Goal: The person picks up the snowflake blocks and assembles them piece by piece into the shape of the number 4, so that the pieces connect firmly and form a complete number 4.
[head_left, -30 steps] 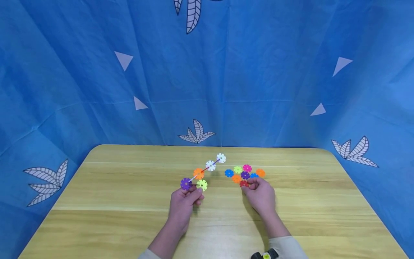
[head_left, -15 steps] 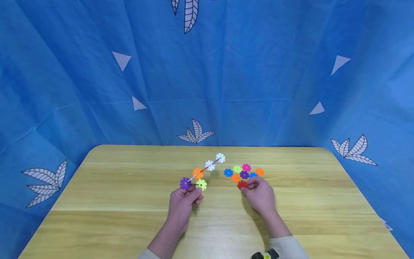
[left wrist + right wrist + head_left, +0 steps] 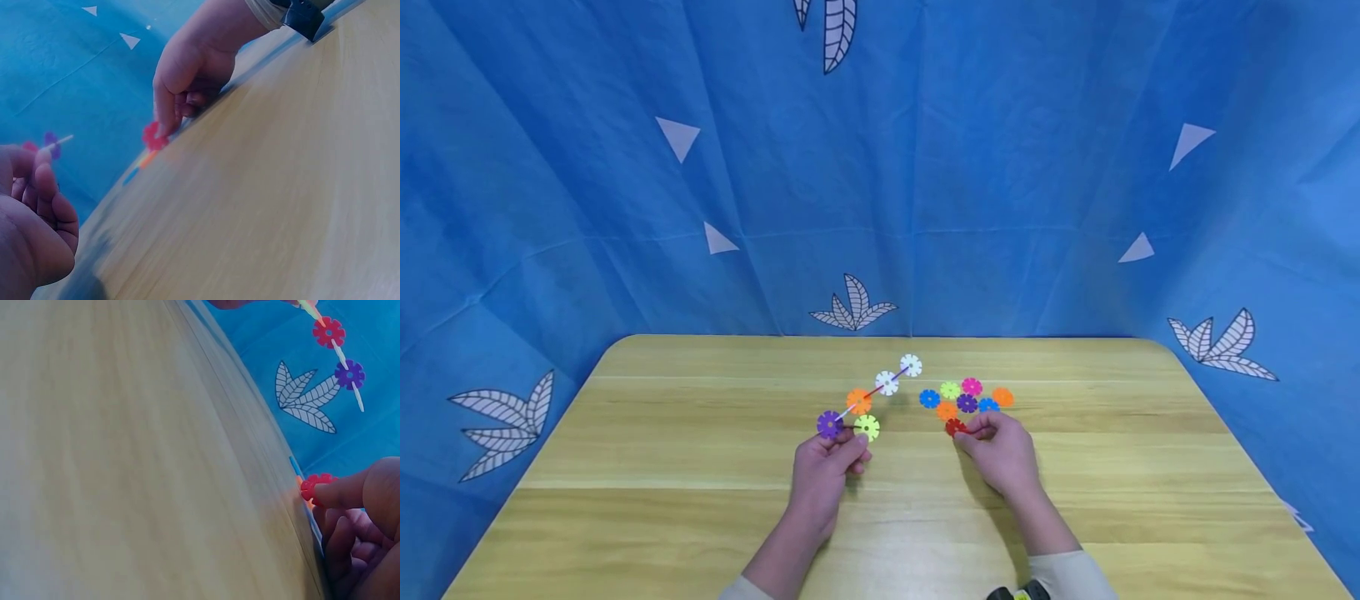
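In the head view my left hand [image 3: 823, 477] pinches the near end of a chain of slotted plastic discs, raised over the table. A purple disc [image 3: 830, 424] and a yellow-green disc [image 3: 867, 428] sit at my fingers. From there the chain runs up and right through an orange disc [image 3: 859, 402] to two white discs, with other discs edge-on between them. My right hand [image 3: 1002, 457] pinches a red slotted disc [image 3: 955, 427] between thumb and fingers, close over the table. The right wrist view shows this red disc [image 3: 310, 489] at the thumb tip.
Loose discs lie beyond my right hand: blue [image 3: 929, 398], yellow-green [image 3: 951, 390], pink [image 3: 972, 386], purple [image 3: 967, 403] and several others. The wooden table [image 3: 662, 433] ends at a blue patterned cloth [image 3: 1015, 167] behind.
The red disc has shifted a little left and tilted in my right fingers, leaving the loose discs behind it. My left hand and the chain stay nearly still.
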{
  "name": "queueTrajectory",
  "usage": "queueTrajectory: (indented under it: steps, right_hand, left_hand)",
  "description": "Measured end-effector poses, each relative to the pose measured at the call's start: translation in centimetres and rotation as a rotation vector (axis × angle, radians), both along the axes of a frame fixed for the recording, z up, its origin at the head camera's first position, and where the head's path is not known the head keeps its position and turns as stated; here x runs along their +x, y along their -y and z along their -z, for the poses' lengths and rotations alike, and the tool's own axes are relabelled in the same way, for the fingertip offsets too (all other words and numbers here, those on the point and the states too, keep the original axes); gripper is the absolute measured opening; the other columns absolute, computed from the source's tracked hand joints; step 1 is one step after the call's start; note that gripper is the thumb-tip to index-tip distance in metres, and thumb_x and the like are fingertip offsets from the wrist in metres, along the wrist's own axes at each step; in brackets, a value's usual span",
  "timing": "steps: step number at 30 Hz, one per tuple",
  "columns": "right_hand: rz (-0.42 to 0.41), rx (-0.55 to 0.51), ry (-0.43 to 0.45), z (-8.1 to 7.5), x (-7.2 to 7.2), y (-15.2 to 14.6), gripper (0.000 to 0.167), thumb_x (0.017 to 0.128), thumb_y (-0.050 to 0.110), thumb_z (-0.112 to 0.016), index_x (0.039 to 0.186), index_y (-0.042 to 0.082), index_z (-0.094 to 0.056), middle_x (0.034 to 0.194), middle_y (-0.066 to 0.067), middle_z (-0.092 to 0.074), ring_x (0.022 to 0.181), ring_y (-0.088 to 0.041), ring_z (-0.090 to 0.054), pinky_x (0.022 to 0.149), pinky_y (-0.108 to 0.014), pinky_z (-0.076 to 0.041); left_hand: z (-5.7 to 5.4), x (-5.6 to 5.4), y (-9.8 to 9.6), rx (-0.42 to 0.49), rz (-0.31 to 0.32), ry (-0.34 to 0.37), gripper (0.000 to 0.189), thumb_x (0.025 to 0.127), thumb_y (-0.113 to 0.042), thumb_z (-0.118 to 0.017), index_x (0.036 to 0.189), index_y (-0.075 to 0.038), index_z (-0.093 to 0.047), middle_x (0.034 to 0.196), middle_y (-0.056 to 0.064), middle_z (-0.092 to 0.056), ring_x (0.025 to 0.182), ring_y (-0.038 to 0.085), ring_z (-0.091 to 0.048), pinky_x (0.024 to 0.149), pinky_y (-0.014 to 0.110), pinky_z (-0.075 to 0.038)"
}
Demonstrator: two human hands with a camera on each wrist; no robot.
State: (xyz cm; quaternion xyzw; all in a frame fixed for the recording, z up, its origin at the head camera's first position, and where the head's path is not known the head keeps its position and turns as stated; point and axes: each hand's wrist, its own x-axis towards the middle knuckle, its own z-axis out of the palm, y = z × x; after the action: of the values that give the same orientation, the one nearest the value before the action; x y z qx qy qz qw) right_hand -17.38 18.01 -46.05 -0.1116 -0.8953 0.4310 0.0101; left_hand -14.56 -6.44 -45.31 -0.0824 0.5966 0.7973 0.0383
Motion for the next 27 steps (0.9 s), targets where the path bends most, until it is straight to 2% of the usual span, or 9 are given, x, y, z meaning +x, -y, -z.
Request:
queueTrajectory:
  steps: [10, 14, 19, 27]
  right_hand:
    - [-0.055, -0.058, -0.059, -0.2, 0.5, 0.3, 0.015, 0.085, 0.014, -0.080, 0.086, 0.009, -0.067, 0.084, -0.002, -0.066, 0.080, -0.020, -0.060, 0.071, -0.035, -0.048]
    - [-0.057, -0.102, -0.068, -0.4, 0.8, 0.7, 0.014, 0.085, 0.012, -0.080, 0.085, 0.010, -0.066, 0.085, -0.002, -0.067, 0.074, -0.021, -0.060, 0.064, -0.034, -0.050]
    - [-0.075, -0.213, -0.069, -0.8, 0.9, 1.5, 0.014, 0.086, 0.007, -0.079, 0.087, 0.008, -0.065, 0.084, -0.005, -0.067, 0.059, -0.024, -0.060, 0.051, -0.030, -0.049]
    - [-0.156, -0.328, -0.097, -1.4, 1.4, 2.8, 0.014, 0.087, 0.005, -0.078, 0.088, 0.008, -0.064, 0.088, -0.007, -0.066, 0.060, -0.029, -0.061, 0.045, -0.025, -0.044]
  left_hand:
    - [0.1, 0.0, -0.2, -0.009, 0.001, 0.003, 0.013, 0.089, -0.004, -0.073, 0.093, 0.003, -0.064, 0.090, 0.021, -0.066, 0.075, 0.022, -0.064, 0.068, 0.029, -0.058]
    - [0.2, -0.1, -0.2, -0.005, -0.001, 0.005, 0.012, 0.088, -0.004, -0.073, 0.092, 0.003, -0.064, 0.085, 0.016, -0.066, 0.073, 0.020, -0.064, 0.066, 0.026, -0.057]
    - [0.2, -0.1, -0.2, -0.004, -0.004, 0.007, 0.011, 0.088, -0.004, -0.073, 0.090, 0.001, -0.064, 0.082, 0.014, -0.066, 0.072, 0.020, -0.063, 0.064, 0.025, -0.056]
    - [0.2, 0.0, -0.3, -0.003, -0.003, 0.014, 0.012, 0.088, -0.004, -0.074, 0.090, 0.001, -0.064, 0.082, 0.015, -0.066, 0.070, 0.020, -0.063, 0.065, 0.027, -0.057]
